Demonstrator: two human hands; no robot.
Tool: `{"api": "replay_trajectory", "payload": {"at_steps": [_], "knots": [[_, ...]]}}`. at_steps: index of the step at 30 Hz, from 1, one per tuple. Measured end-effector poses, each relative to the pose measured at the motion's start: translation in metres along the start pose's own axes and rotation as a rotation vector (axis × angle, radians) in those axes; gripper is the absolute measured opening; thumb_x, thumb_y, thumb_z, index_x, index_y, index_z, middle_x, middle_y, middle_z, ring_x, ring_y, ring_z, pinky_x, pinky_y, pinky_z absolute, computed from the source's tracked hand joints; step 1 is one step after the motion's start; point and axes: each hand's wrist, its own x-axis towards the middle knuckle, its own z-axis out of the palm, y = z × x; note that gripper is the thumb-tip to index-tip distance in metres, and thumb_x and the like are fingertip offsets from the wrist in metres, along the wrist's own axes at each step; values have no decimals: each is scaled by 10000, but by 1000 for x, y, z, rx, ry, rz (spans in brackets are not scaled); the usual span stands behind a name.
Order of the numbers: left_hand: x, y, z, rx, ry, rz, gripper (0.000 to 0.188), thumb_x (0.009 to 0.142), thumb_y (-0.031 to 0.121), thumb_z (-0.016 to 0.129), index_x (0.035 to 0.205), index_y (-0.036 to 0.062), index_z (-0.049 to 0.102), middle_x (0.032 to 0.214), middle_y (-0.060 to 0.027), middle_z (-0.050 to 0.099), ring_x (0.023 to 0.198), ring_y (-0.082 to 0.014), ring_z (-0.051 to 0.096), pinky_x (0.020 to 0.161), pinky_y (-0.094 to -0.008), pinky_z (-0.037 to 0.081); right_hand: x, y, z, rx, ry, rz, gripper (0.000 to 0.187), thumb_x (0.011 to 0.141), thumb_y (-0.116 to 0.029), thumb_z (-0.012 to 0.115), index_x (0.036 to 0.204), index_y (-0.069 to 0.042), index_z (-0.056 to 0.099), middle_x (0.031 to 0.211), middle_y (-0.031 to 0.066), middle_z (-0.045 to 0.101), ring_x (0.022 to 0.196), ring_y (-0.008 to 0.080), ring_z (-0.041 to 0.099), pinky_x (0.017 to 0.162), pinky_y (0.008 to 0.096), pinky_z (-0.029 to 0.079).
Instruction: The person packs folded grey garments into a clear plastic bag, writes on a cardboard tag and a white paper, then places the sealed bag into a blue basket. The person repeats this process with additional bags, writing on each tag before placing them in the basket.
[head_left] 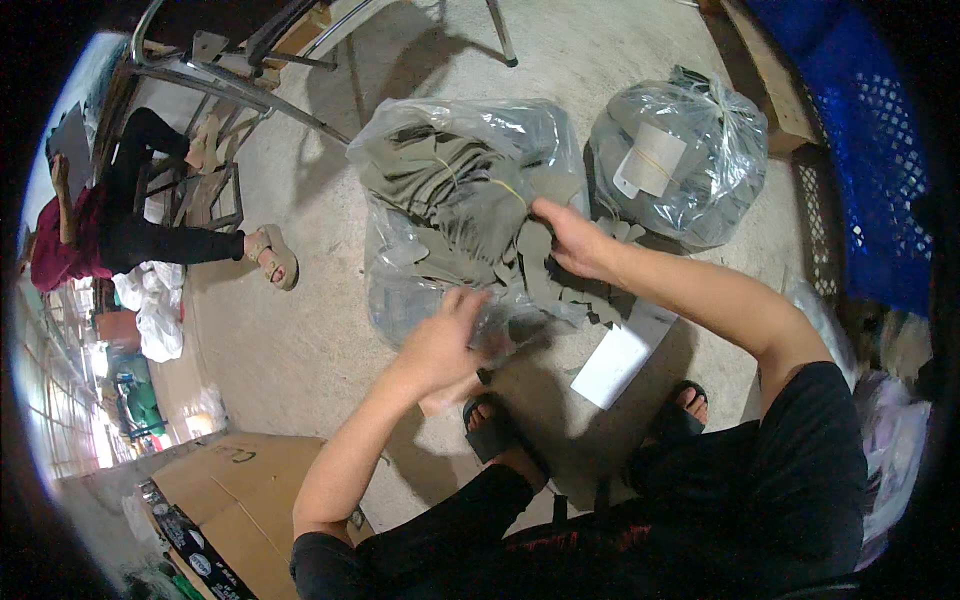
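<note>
An open clear plastic bag (395, 315) stands on the floor in front of me, filled with cut grey-green fabric pieces (465, 220). Thin yellow ties run around some of the stacks. My right hand (578, 242) grips a bunch of the fabric pieces at the bag's right side, and some dangle below it over the near rim. At the near edge of the bag is my left hand (440, 345), slightly blurred, its fingers and thumb apart beside the loose plastic. A white sheet (622, 358) lies below the right hand.
A tied clear bag (690, 190) of similar pieces, with a card on it, stands at the right. Beyond are blue plastic crates (870, 150). A cardboard box (245, 500) lies at lower left. A metal frame (240, 90) stands at upper left, near a seated person (150, 220).
</note>
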Motion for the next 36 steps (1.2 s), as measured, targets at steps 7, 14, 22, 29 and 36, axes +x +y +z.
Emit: {"api": "replay_trajectory", "payload": {"at_steps": [7, 14, 22, 29, 36], "knots": [[-6, -18, 1, -86, -41, 115, 306, 800, 130, 671, 1089, 29, 659, 1048, -164, 671, 873, -407, 665, 783, -449, 552, -4, 4, -14, -526, -16, -78, 424, 944, -288, 591, 1254, 2, 579, 1198, 100, 662, 1069, 246, 629, 930, 396, 507], [-66, -68, -72, -447, 502, -28, 169, 892, 21, 574, 1043, 16, 650, 920, -90, 684, 821, -214, 661, 731, -329, 525, -21, -34, 23, -1668, -495, -724, 520, 912, -381, 650, 1285, -34, 543, 1235, 254, 583, 1146, 402, 557, 1033, 426, 429], [-87, -156, -104, -918, 1042, -214, 204, 1040, 102, 493, 1191, -2, 582, 1084, -59, 643, 975, -128, 604, 864, -290, 489, -39, -138, 56, -1654, -539, -725, 499, 909, -353, 693, 1246, -32, 511, 1197, 195, 564, 1182, 349, 526, 1016, 411, 422], [-82, -175, -109, -902, 1019, -309, 241, 1032, 77, 472, 1249, -1, 544, 1181, -85, 618, 1071, -150, 581, 947, -312, 459, -77, -68, -34, -2041, -290, -449, 759, 752, -373, 802, 1344, -66, 439, 1300, 274, 448, 1230, 466, 451, 1004, 535, 439], [-70, -161, -119, -900, 811, -184, 335, 880, -117, 449, 1160, 48, 525, 1104, -45, 547, 1048, -147, 531, 943, -301, 435, -75, -36, -94, -2151, -315, -425, 855, 689, -327, 816, 1439, -203, 425, 1416, 265, 415, 1298, 447, 438, 992, 523, 480]]}}
